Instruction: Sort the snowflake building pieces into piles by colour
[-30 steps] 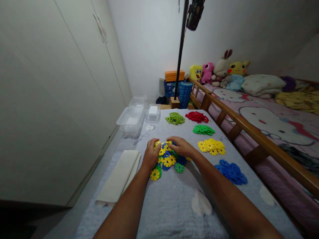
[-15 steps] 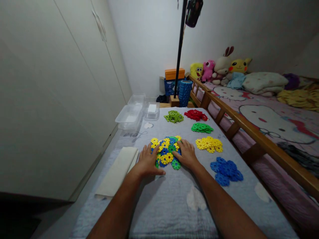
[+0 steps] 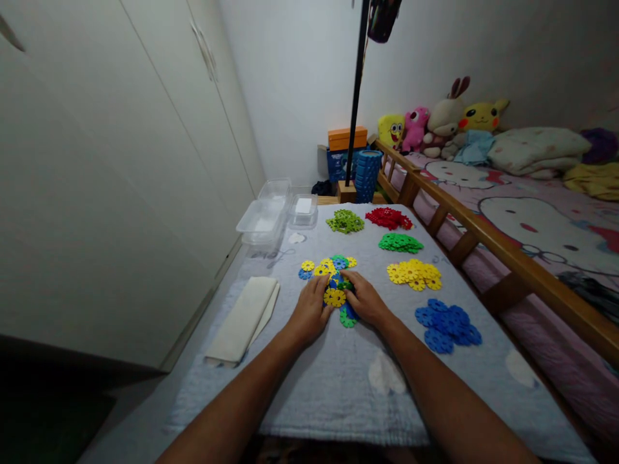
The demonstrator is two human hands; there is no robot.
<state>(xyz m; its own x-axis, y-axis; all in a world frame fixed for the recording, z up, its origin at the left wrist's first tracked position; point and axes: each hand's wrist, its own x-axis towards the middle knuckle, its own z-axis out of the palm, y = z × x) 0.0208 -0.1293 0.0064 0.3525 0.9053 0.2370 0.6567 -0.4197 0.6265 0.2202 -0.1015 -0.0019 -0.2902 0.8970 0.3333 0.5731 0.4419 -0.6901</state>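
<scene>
A mixed heap of yellow, blue and green plastic snowflake discs (image 3: 334, 297) is squeezed between my hands in the middle of the table. My left hand (image 3: 312, 308) presses in from the left, its fingers together and curved against the discs. From the right, my right hand (image 3: 366, 298) closes round the other side of the heap. Discs hidden under my fingers cannot be made out. A few loose ones, such as a yellow disc (image 3: 307, 265) and a blue disc (image 3: 305, 274), lie just beyond my left hand.
Sorted piles of discs stand on the right: blue (image 3: 447, 325), yellow (image 3: 413, 274), green (image 3: 400, 243), red (image 3: 388, 218) and light green (image 3: 345, 221). A folded cloth (image 3: 244, 319) lies left. Clear plastic boxes (image 3: 261, 219) stand back left. A wooden bed rail (image 3: 454, 222) borders the right.
My hands have come closer together, the left moving right and the fingers closing in. The spread discs are now bunched into a tighter heap, with a few left behind at the upper left.
</scene>
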